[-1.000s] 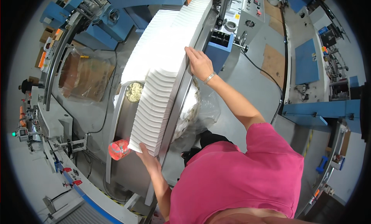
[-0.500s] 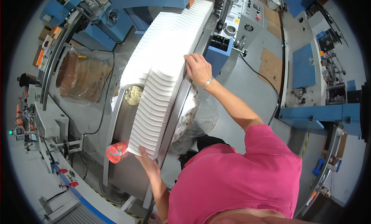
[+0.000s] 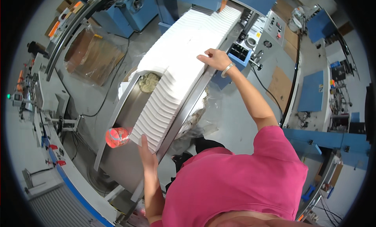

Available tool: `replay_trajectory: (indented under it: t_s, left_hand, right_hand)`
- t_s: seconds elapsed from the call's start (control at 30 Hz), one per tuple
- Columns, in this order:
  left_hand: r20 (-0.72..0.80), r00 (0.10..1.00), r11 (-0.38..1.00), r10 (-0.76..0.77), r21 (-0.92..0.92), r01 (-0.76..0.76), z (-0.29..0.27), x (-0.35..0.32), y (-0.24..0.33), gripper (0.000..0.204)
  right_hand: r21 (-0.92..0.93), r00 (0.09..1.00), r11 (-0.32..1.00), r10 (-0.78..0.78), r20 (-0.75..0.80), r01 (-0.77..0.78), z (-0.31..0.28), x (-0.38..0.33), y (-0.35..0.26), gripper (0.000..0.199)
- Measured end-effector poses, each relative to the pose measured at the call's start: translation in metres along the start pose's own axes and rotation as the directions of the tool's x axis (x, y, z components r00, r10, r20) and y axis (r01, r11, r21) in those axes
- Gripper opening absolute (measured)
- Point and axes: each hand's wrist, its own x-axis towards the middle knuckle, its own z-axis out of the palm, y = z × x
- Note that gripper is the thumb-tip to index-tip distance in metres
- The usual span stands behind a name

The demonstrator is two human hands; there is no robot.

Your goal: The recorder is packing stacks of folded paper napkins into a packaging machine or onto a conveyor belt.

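While the white stack lies along the metal table, left hand touches its near end; right hand, fingers bent, at its right edge. Grip: cannot tell, either hand. Red roll, markings illegible, and yellowish bundle sit left.

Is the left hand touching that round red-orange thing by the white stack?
Apart. The head view shows bare grey tray between the left hand and the round red-orange thing; the hand is at the near end of the white stack.
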Motion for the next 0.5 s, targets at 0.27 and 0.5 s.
replay_trajectory:
  t_s: [0.27,0.5]
  left_hand:
    - [0.029,0.993,0.982,0.111,0.151,-0.114,-0.008,0.008,-0.005,0.058]
    - [0.059,0.991,0.952,0.120,0.275,-0.131,-0.012,0.017,-0.002,0.081]
  right_hand:
    - [0.126,0.811,0.950,0.169,0.559,-0.285,-0.022,0.026,-0.011,0.105]
    - [0.078,0.734,0.942,0.201,0.649,-0.327,-0.016,0.032,-0.019,0.126]
